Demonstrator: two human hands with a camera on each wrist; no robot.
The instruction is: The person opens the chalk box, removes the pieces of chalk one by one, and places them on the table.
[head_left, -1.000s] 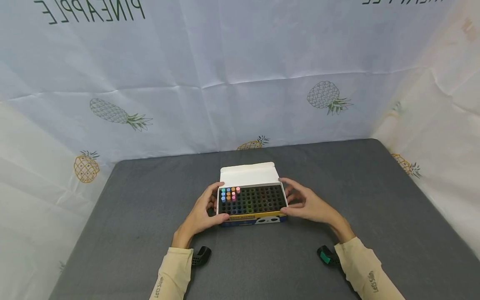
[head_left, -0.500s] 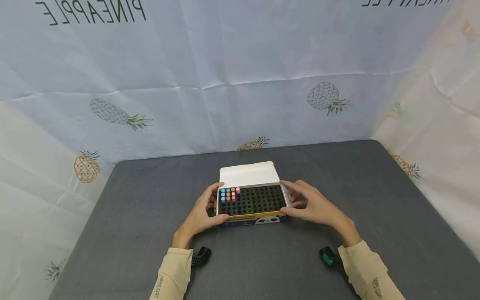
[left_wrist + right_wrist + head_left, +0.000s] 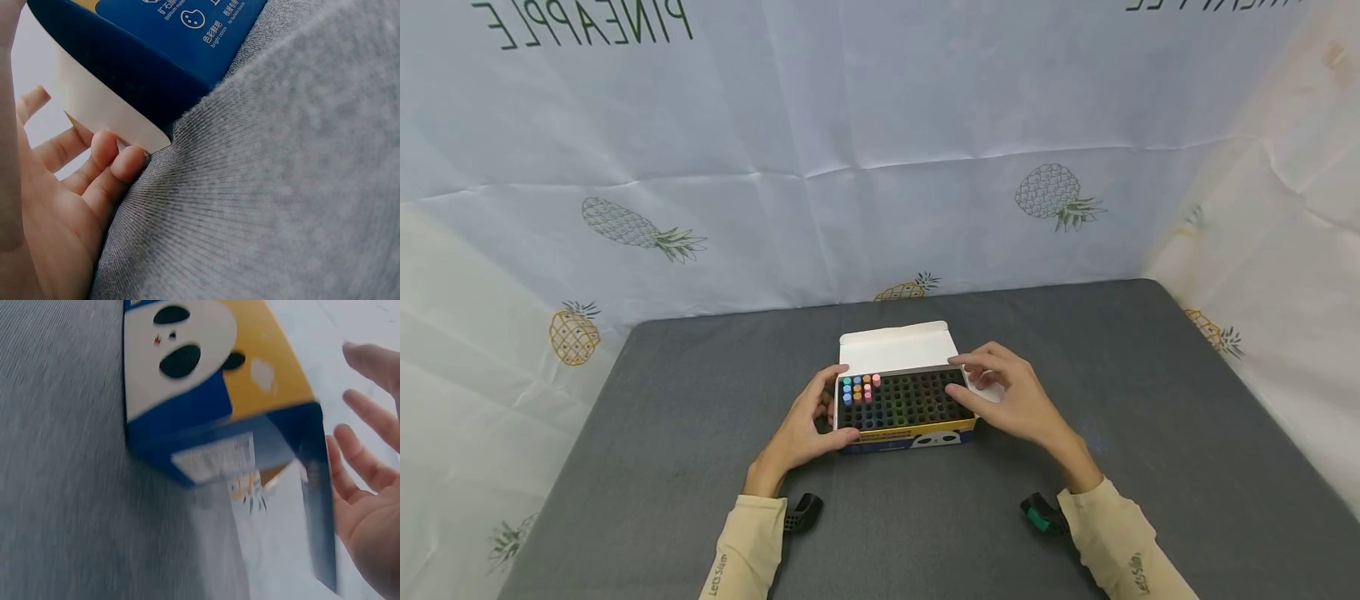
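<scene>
- Grey felt-like mat (image 3: 662, 433) covers the table; the box (image 3: 904, 437) sits at its centre, slightly near of the middle.
- Box: blue and yellow card with a panda print on the near face (clear in the right wrist view), white lid flap (image 3: 897, 346) folded back toward the far side.
- Inside: a dark grid of holes (image 3: 917, 398); a small cluster of coloured chalk sticks (image 3: 859, 387) (blue, orange, pink, green) stands in the far left corner of the grid.
- Left hand (image 3: 801, 425) holds the left end of the box: thumb along the near left corner, fingers curled round the left side wall. The left wrist view shows fingertips (image 3: 119, 164) meeting the mat at the box's lower edge.
- Right hand (image 3: 1011, 400) hovers at the right end of the box, fingers (image 3: 365, 459) spread and relaxed, gripping nothing; index and thumb reach over the far right corner of the grid.
- White side flap (image 3: 988, 390) shows just beneath the right hand's fingers.
- Backdrop: pale sheet with pineapple print (image 3: 1056, 193) on the far and side walls.
</scene>
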